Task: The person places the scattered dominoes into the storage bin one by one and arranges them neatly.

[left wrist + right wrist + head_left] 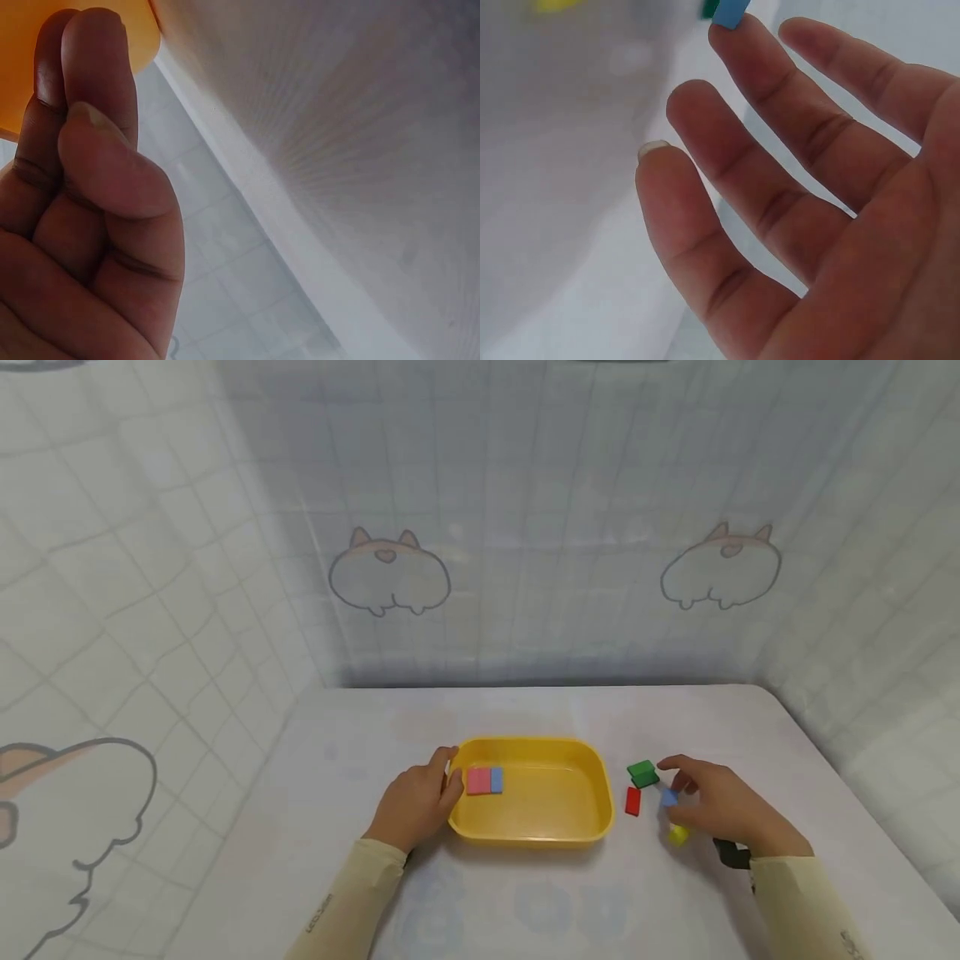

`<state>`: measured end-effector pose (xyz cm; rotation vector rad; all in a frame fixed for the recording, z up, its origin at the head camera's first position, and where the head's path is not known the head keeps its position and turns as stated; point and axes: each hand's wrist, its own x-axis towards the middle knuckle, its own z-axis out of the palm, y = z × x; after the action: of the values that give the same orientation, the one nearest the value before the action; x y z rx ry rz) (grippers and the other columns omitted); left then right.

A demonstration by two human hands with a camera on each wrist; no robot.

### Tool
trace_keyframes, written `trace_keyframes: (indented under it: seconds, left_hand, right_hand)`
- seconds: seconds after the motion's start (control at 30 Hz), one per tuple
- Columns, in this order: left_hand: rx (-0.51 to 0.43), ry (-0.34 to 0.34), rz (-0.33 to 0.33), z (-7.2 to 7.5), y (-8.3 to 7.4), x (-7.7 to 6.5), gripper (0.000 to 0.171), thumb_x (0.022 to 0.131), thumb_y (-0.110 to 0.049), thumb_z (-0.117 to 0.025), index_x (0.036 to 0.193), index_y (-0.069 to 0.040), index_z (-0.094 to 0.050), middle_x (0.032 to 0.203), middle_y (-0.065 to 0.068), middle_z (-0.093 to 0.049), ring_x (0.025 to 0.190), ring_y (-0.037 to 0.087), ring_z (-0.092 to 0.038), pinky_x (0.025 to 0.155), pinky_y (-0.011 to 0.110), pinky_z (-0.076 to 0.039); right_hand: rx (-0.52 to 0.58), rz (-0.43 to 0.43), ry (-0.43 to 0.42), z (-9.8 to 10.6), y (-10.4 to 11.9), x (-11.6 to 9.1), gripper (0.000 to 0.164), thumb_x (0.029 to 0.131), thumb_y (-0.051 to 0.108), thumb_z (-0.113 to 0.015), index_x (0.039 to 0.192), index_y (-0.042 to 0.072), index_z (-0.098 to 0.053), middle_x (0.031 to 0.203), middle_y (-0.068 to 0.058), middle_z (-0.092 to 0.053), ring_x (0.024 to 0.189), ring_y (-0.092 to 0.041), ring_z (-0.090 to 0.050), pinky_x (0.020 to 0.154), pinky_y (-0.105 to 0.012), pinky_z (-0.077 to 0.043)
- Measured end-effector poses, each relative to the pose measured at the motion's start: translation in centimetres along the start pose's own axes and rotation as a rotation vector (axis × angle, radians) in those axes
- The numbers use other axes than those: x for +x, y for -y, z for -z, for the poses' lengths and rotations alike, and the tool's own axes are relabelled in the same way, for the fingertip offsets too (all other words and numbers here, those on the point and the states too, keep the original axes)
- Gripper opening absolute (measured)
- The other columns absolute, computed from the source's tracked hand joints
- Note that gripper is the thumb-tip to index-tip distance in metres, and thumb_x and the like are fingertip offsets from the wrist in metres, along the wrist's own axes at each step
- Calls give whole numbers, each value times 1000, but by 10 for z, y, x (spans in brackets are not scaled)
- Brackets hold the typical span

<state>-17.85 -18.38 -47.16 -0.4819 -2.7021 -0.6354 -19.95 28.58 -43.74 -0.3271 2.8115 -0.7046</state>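
In the head view, a yellow tray (525, 841) stands mid-table. My left hand (416, 802) holds its left rim, with the thumb at the edge; the left wrist view shows the curled fingers (97, 67) against the yellow wall. Inside, a pink block (477, 781) lies beside a blue block (497, 780). To the right of the tray, my right hand (720, 797) pinches another blue block (669, 797) at its fingertips. In the right wrist view this block (731, 11) touches one fingertip; the thumb is out of sight.
Green blocks (642, 770), a red block (633, 802) and a yellow block (678, 835) lie on the white table (540, 893) between the tray and my right hand. A patterned curtain (525, 610) rises behind the table and along both sides.
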Motion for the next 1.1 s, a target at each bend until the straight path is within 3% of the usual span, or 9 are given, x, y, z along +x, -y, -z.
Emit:
trace_keyframes:
  seconds: [0.2,0.53,0.93,1.1]
  left_hand:
    - [4,5,0,0,-2,-1,37,104,-28,-59,135,-7,-61,54,-13,-36,46,5,-30,45,27,-33]
    - [9,-10,0,0,-3,-4,37,104,-27,-60,136,-8,-61,54,-13,-36,46,5,-30,45,27,-33]
    - [8,-4,4,-3,2,1,38,104,-29,-58,136,-8,-60,54,-12,-36,46,7,-33,47,28,-36]
    - [6,18,20,-2,4,5,38,104,-30,-57,136,-9,-60,54,-12,-37,47,8,-34,48,28,-37]
  right_hand:
    - [10,32,-36,-1,11,-3,64,85,28,-85,141,16,-60,107,0,-66,100,-23,-60,81,-42,-59]
    - [-41,220,-184,-4,28,2,60,86,23,-84,141,18,-60,103,8,-66,98,-19,-63,81,-39,-56]
    - [-14,272,-211,-7,65,21,58,86,22,-81,140,19,-60,103,8,-66,97,-21,-64,82,-41,-58]
    - [-6,359,-224,-7,86,34,56,88,24,-79,140,20,-61,105,10,-66,101,-21,-64,85,-41,-55]
